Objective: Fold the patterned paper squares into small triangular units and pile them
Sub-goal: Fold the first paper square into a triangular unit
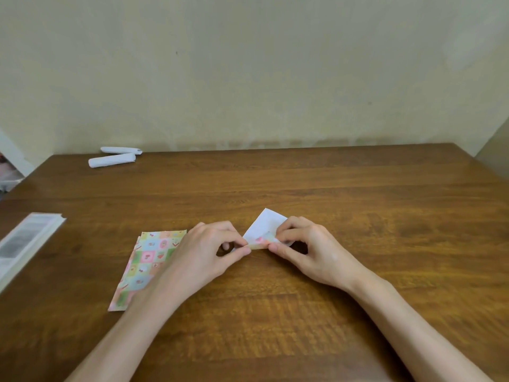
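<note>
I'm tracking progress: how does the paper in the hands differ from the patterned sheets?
The held paper is partly folded, white side showing; the patterned sheets lie flat, print up. The left hand and right hand pinch the held paper; the patterned sheets are in no grip. Both show pastel print.

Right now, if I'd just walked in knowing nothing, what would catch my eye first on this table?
First, the hands at the middle: the left hand and right hand pinch a half-folded paper, white side up, with a strip of pattern along its near edge. Just left lies a bright stack of patterned squares, partly hidden by the left wrist. Two white rolls rest near the far left corner of the wooden table.
</note>
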The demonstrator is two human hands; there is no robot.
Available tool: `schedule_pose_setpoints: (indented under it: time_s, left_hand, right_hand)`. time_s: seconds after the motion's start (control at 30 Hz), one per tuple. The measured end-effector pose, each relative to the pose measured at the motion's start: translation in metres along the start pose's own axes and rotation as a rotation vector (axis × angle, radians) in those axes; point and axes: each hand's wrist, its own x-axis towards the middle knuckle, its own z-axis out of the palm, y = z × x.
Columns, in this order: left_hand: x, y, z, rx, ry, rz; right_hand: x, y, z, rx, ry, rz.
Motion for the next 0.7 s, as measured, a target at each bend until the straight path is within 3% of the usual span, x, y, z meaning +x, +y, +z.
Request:
schedule_pose_setpoints:
  time_s: [0.43,0.7]
  left_hand:
    - [0.008,0.006,0.0,-0.037,-0.015,-0.226]
    - [0.01,0.013,0.003,0.067,0.02,-0.258]
  right_hand:
    - [0.013,-0.004,0.008,0.161,0.11,0.242]
    - [0.022,-0.009,0.006,0.079,0.069,0.293]
